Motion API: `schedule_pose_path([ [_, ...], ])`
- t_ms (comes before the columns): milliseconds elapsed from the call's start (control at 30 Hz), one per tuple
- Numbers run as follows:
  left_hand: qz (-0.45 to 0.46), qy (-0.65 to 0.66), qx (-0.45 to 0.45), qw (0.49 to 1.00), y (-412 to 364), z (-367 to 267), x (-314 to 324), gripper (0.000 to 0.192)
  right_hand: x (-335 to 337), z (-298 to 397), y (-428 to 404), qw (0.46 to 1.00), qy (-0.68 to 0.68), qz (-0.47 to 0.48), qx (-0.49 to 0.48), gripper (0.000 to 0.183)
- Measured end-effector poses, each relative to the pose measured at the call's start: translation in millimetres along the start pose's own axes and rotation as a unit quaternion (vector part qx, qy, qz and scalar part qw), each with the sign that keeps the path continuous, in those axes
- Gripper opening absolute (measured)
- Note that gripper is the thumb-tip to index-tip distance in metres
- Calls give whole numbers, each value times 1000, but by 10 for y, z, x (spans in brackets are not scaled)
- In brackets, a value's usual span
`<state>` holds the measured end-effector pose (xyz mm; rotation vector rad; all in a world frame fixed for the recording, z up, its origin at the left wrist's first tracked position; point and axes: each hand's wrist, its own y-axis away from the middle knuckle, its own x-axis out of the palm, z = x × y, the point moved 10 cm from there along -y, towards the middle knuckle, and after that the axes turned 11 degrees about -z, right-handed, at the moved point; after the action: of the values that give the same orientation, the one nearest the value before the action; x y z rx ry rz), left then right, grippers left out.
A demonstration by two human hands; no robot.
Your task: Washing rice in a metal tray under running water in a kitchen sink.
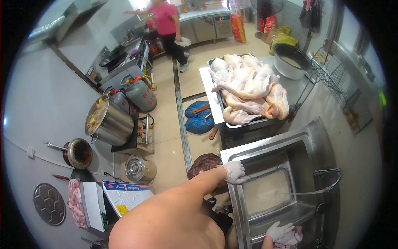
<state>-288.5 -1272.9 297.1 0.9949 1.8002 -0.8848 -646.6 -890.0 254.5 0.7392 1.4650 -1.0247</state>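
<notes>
My left hand (234, 172), in a white knit glove, is at the near rim of the steel sink (234, 202), beside the corner of a tray (251, 214) of cloudy water. Whether it grips the rim or just rests there is unclear. Lower down, my right hand (278, 231), also gloved, has its fingers over a pale plucked bird (287, 239) in the sink. The bird is partly hidden under the hand and by the picture's rim. From a curved faucet (337, 180), a stream of water runs into the tray.
Plucked birds (248, 84) with long necks are heaped on a tray beyond the sink. A white tub (287, 73) stands behind them. Left are a tall stockpot (119, 124), gas cylinders (141, 95) and a floor drain (183, 137). A dark bag (205, 165) sits by the sink. A person (166, 21) stands farther back.
</notes>
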Motion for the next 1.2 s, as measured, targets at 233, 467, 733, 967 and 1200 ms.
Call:
schedule_pose_path([
  [233,-40,18,10,999,8,-18,-95,47,0,25,10,1000,-2,-2,3,96],
  [467,-35,17,-2,999,46,-9,-163,47,43,67,-11,999,39,16,-13,94],
  [733,-11,6,1,1000,29,-51,-81,49,-321,225,87,999,3,-27,-37,95],
  [967,-35,8,10,999,6,-72,-132,46,-459,294,138,992,-37,-95,-80,99],
  [1200,-48,14,13,999,14,-47,-123,48,-409,270,129,994,-73,-70,-45,97],
])
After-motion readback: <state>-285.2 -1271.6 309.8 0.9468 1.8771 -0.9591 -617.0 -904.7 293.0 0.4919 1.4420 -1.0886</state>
